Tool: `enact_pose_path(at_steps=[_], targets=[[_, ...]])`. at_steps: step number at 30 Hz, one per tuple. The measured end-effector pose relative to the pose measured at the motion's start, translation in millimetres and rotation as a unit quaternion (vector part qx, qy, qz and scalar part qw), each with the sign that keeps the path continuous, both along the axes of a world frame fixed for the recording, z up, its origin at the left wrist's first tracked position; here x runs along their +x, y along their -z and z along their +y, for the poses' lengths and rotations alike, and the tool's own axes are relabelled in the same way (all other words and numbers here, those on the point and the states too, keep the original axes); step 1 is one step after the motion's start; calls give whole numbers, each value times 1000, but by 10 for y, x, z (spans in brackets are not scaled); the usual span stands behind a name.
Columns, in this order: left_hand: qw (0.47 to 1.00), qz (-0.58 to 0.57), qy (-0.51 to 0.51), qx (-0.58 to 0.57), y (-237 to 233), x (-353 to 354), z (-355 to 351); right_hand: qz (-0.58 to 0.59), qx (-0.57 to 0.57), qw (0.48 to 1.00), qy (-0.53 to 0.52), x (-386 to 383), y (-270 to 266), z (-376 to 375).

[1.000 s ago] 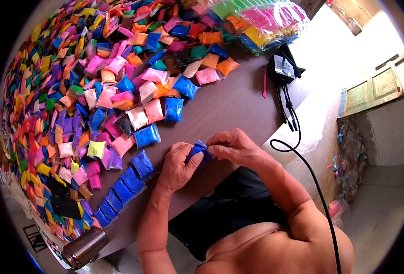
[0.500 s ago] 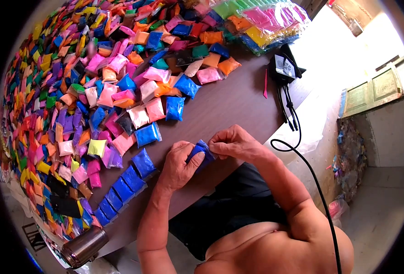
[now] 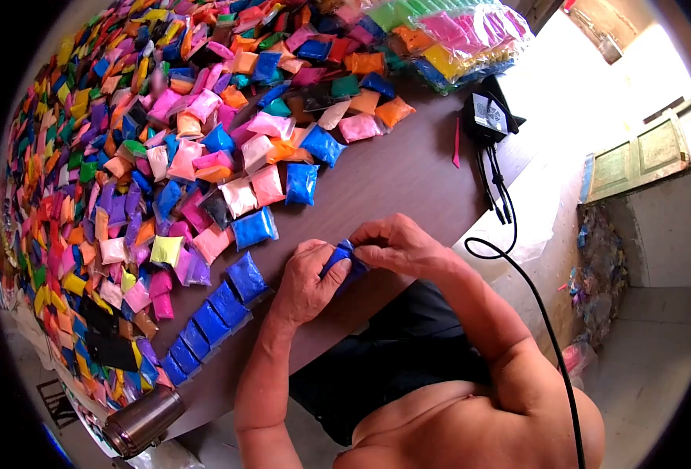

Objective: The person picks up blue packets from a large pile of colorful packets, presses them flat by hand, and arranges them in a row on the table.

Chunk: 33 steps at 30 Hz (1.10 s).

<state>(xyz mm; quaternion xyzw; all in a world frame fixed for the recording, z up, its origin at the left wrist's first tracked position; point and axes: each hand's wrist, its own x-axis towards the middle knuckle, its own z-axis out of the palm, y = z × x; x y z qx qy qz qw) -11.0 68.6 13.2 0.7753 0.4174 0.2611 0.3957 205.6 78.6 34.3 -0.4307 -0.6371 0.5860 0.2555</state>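
Observation:
A small dark blue packet (image 3: pixel 348 266) is held between both hands over the front part of the brown table (image 3: pixel 361 184). My left hand (image 3: pixel 311 280) is closed round its left side, thumb across the top. The fingers of my right hand (image 3: pixel 384 246) are pinched together at its upper right edge. To the left of my left hand, a slanting row of several blue packets (image 3: pixel 226 305) lies on the table. A lighter blue packet (image 3: pixel 255 228) rests just above that row, at the edge of the multicoloured packets.
A large heap of coloured packets (image 3: pixel 126 180) covers the left side. Clear bags of packets (image 3: pixel 470 39) lie at the top. A black device (image 3: pixel 486 117) with a cable stands at the right, by a pink strip (image 3: pixel 456 144). A metal flask (image 3: pixel 145 420) is at the lower left.
My right hand has shifted slightly left at the blue packet's edge. My left hand keeps its hold with hardly any movement.

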Motion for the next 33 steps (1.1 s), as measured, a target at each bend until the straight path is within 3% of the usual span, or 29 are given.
enact_pose_path(at_steps=[6,10,12,21,33], targets=[[1000,8,14,8,8,-13,12,85,-150,985,-13,41,111,78],[1000,11,27,-8,-28,5,9,132,-164,977,-37,82,123,113],[999,0,25,41,-23,23,13,144,-183,971,-59,93,124,138],[1000,-23,-4,17,-22,25,0,114,-96,989,-23,42,81,86],[1000,4,15,-2,-33,4,4,169,-137,975,-54,46,75,130]])
